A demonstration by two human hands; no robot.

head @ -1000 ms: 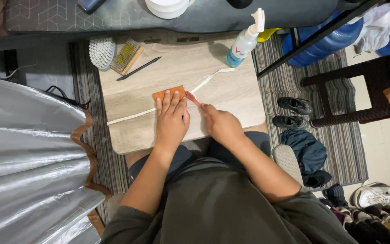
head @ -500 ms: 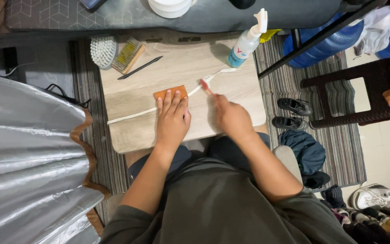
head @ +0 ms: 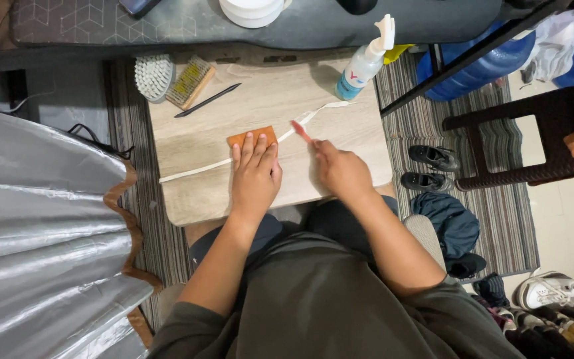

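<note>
Head view looks straight down on a long white strap (head: 254, 151) lying across a small wooden board (head: 260, 106); its long axis runs slantwise, from the board's near-left edge up toward the spray bottle (head: 365, 63) at the far right. An orange pad (head: 246, 138) sits under the strap's middle. Pressing flat on pad and strap, fingers spread, is the left hand (head: 255, 176), the nearer hand to the strap. Just right of the strap, the right hand (head: 341, 169) grips a red-tipped brush (head: 300, 131), the tip touching the strap. Beyond the strap, at the board's far-left corner, lie two scrub brushes (head: 171, 78) and a dark pen (head: 207, 100).
</note>
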